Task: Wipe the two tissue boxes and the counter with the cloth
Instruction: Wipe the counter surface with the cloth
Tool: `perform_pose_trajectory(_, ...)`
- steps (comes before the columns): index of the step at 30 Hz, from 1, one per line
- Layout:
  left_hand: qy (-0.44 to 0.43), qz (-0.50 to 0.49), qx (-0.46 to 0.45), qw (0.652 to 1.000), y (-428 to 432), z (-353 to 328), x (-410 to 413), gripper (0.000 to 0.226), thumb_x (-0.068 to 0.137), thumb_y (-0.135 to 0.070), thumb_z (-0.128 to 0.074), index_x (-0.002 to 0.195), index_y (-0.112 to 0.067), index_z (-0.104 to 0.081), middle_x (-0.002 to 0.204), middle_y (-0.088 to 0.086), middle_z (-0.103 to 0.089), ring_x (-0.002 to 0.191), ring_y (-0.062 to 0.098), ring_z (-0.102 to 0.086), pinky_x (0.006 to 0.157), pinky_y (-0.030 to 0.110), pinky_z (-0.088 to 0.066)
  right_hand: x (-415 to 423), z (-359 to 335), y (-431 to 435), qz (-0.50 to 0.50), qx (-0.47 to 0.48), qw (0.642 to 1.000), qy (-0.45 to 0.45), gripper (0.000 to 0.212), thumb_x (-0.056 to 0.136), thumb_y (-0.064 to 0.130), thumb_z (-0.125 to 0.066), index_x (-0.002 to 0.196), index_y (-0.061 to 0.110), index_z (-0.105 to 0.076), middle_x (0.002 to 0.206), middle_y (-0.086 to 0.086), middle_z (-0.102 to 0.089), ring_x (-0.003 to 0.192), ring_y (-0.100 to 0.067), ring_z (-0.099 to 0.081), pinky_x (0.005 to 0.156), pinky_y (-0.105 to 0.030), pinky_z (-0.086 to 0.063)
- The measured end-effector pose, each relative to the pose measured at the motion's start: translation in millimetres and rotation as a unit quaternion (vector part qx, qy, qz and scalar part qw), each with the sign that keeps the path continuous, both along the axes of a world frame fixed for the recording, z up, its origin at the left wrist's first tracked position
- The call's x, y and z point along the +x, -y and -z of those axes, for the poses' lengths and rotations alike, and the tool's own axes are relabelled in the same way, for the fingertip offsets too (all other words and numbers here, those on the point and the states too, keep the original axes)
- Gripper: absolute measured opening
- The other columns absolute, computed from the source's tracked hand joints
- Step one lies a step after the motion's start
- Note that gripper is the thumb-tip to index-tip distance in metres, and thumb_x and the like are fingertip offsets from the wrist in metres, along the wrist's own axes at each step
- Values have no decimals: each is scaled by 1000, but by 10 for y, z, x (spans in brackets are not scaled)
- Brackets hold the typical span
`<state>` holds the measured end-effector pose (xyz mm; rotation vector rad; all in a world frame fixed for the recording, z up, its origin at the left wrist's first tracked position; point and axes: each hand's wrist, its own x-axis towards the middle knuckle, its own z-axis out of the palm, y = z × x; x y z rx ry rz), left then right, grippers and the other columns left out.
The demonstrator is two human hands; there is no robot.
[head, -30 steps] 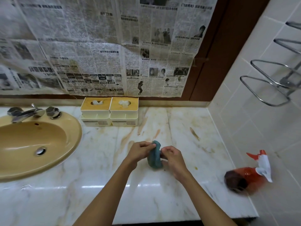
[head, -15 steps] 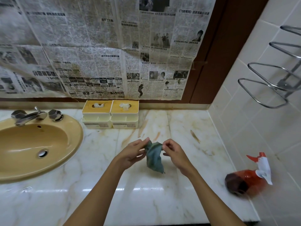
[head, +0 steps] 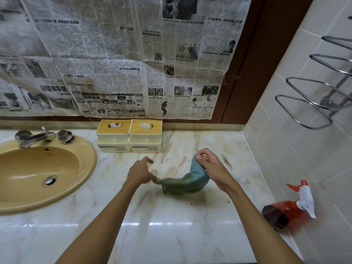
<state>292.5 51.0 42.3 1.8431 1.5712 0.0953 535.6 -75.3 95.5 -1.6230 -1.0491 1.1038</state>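
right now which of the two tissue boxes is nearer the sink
The left tissue box, whose corner almost meets the sink rim. The right tissue box stands beside it on the far side, toward the tiled wall.

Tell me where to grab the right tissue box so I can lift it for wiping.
Grip the right tissue box low on its white body, coming from the front right: thumb on the front face, fingers round the free right side. Its left side touches the left tissue box, its back stands near the wall, and the tan lid might lift off.
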Motion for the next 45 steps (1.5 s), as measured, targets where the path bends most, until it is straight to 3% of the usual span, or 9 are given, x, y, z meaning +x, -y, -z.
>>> perform_pose_trajectory(2,76,86,50,992,59,-83,132,78,77,-19,-89,144,-33,-52,143,6,-53,125,24,-57,95,34,-50,-33,-85,-14,-74,-3,997,38,14,106,34,-49,100,24,-57,78,-1,-59,75,-16,-53,63,-27,-40)
perform_pose_trajectory(5,220,198,-55,954,152,-288,359,71,87,-23,-84,146,-43,-51,152,-13,-50,136,11,-46,106,37,-47,-65,-205,-48,-153,-7,984,95,9,104,34,-53,101,29,-61,87,2,-69,82,-18,-62,70,-32,-47)
perform_pose_trajectory(8,217,276,-123,928,150,-329,461,36,94,-35,-76,130,-31,-71,133,-10,-70,126,13,-61,107,37,-50,-20,-327,-81,-163,11,980,113,8,103,29,-56,101,29,-63,86,7,-71,78,-5,-64,68,-24,-51)
perform_pose_trajectory(11,248,254,-92,930,121,-326,474,28,93,-40,-75,111,-19,-80,105,5,-79,104,28,-72,96,47,-58,99,-375,-111,-146,26,974,173,7,100,32,-59,97,30,-66,86,-1,-70,75,-14,-63,68,-31,-51)
perform_pose_trajectory(13,251,232,-30,939,35,-363,429,24,89,-39,-79,102,-18,-82,93,3,-80,92,24,-75,88,50,-60,212,-375,-120,-131,25,961,243,7,95,38,-66,92,31,-68,82,1,-67,71,-9,-57,67,-31,-48)
perform_pose_trajectory(17,209,244,-1,947,-180,-553,295,17,83,-36,-84,94,-24,-85,83,-6,-80,73,2,-66,66,23,-50,382,-352,-126,-193,-61,909,365,20,83,45,-76,90,26,-75,82,1,-70,75,-17,-63,66,-36,-50)
perform_pose_trajectory(22,92,286,87,950,-393,-744,254,17,78,-41,-89,89,-30,-82,82,-18,-76,76,0,-66,70,20,-53,393,-365,-228,-156,-65,885,434,16,84,38,-75,86,22,-78,79,3,-71,77,-16,-64,73,-45,-56)
perform_pose_trajectory(33,-42,310,121,942,-682,-1031,2,12,82,-28,-87,91,-26,-79,78,-16,-69,73,2,-59,60,7,-41,508,-697,-426,-168,-54,890,421,6,85,22,-78,83,27,-79,74,11,-73,77,-5,-64,67,-30,-51)
perform_pose_trajectory(45,120,186,267,938,-618,-1036,20,27,74,-12,-91,76,-27,-69,76,-8,-67,65,6,-61,61,21,-46,560,-679,-552,-11,101,867,489,10,86,20,-78,95,24,-80,81,11,-59,78,-12,-55,68,-30,-48)
